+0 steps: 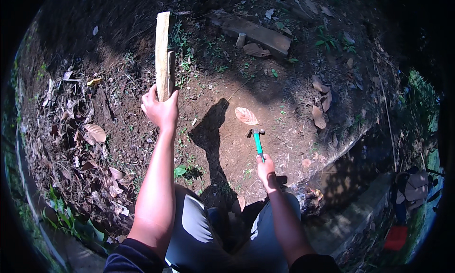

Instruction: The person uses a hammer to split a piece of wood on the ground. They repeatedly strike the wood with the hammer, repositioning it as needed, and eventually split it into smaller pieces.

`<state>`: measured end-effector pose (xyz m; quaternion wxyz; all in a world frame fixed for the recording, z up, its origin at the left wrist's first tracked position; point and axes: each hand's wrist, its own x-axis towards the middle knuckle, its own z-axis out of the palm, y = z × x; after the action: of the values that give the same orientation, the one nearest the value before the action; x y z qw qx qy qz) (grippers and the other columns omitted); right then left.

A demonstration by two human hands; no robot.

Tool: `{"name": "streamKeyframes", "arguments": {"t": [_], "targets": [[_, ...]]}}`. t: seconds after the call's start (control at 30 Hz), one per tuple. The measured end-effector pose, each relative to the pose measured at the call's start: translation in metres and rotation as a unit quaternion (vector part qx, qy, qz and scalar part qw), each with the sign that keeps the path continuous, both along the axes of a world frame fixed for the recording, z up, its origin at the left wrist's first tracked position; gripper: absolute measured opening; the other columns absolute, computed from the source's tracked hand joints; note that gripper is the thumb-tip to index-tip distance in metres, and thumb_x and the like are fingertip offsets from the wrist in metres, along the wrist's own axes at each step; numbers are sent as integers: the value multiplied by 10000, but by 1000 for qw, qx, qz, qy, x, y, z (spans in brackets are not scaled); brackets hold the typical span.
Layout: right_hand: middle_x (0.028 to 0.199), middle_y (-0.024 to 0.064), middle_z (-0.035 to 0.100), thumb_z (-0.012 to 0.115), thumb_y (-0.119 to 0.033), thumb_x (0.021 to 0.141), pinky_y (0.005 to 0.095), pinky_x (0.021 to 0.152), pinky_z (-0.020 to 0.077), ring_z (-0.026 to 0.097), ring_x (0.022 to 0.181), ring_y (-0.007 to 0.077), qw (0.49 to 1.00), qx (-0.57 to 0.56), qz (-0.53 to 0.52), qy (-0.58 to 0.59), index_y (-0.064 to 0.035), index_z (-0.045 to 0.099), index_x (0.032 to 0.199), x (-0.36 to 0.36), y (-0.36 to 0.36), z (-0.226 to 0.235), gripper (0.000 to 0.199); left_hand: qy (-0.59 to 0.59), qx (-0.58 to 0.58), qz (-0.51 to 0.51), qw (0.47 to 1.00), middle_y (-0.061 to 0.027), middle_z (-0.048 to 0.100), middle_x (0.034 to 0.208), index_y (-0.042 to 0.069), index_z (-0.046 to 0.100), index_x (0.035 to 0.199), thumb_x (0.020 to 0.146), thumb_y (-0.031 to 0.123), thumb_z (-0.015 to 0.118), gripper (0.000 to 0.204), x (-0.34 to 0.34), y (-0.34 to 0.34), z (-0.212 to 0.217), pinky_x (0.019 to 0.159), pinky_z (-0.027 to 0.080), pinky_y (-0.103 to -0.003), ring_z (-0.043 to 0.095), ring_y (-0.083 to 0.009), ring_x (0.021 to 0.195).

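Note:
Two pieces of split wood, a long pale stick (162,50) and a shorter one (170,74) beside it, stand up out of my left hand (160,109). My left fingers are wrapped round their lower ends, and the arm is stretched out ahead. Lower and to the right, my right hand (267,170) grips the handle of a claw hammer (257,142) with a green shaft and dark head. The hammer's head points away from me, just short of a dry brown leaf (246,116) on the soil. Shadow from my left arm falls between the two hands.
A thick wooden plank (258,34) lies at the far side, with a short round stub (241,40) by it. Dry leaves (96,132) litter the left. A concrete edge (348,148) drops to a shaded channel at right, near a bag (412,190) and a red object (395,238).

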<state>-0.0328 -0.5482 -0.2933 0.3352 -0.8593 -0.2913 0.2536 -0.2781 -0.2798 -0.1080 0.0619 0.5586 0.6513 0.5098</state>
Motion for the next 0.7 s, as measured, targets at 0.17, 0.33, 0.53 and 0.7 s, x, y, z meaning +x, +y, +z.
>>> {"name": "streamKeyframes", "arguments": {"t": [0.17,0.33,0.53,0.7], "targets": [[966,285,688,555,-404,975,539,832,507,665,958,459,999,-47,26,8,-38,581,1118,-8,6,15,394,4,-5,12,1000,-71,566,1114,129,689,1152,633,322,885,587,2,0,1,974,445,-435,505,-287,1127],[992,301,683,513,-394,1000,569,847,505,652,974,496,985,-142,91,-47,-45,510,1204,-12,3,12,404,-6,-4,-7,1000,-66,554,1122,167,693,1149,629,326,885,576,3,1,-1,967,451,-439,508,-283,1129],[1001,308,676,521,-385,992,576,861,496,647,987,499,987,-131,86,-45,-40,507,1180,-9,9,0,392,-6,-18,-12,1000,-54,549,1141,182,696,1149,623,336,887,580,5,0,3,947,468,-450,515,-280,1147],[712,100,556,746,-353,873,428,659,461,574,665,278,998,62,10,-7,-43,531,1023,8,3,-22,406,3,-28,-13,1000,-115,585,1168,152,697,1209,647,391,870,634,13,-3,0,1009,443,-441,542,-306,1151]]}}
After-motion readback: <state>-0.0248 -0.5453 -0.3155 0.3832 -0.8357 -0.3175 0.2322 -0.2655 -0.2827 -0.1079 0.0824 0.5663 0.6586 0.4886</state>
